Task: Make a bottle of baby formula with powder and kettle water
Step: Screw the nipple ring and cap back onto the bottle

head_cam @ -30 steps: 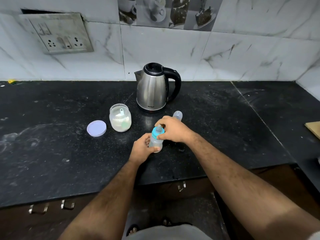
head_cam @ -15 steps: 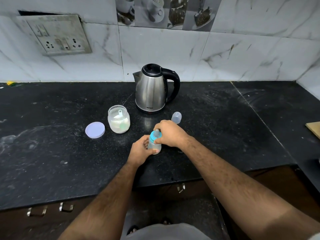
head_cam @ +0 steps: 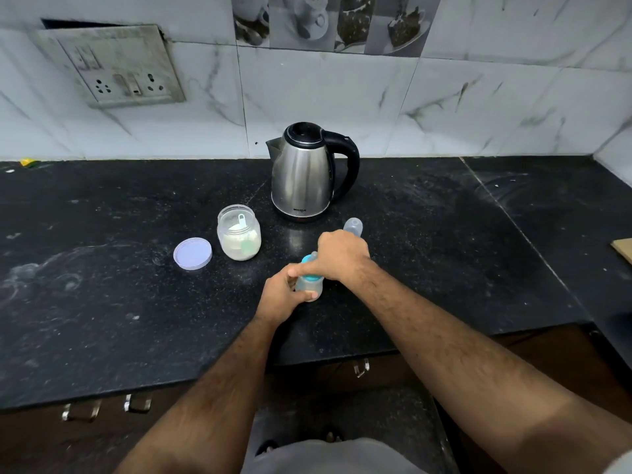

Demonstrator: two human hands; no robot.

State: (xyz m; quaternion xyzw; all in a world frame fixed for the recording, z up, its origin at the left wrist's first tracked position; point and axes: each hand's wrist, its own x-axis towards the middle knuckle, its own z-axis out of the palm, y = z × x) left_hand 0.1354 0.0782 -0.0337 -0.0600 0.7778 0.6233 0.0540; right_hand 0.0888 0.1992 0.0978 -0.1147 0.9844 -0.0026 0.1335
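A small clear baby bottle (head_cam: 309,285) with a blue collar stands on the black counter (head_cam: 102,302). My left hand (head_cam: 282,294) grips its body from the left. My right hand (head_cam: 340,256) is closed over the blue collar and teat on top. Behind my right hand a clear bottle cap (head_cam: 353,225) rests on the counter. An open jar of white formula powder (head_cam: 239,237) with a scoop inside stands to the left, its lilac lid (head_cam: 192,253) lying beside it. The steel kettle (head_cam: 304,172) with a black handle stands at the back.
A switch and socket plate (head_cam: 116,68) is on the tiled wall at upper left. A wooden board edge (head_cam: 624,249) shows at far right. Drawer handles (head_cam: 136,403) sit below the counter's front edge. White smears mark the counter's left side.
Both hands stay on the bottle; my right hand has turned a little on the blue collar. The camera view shifted slightly.
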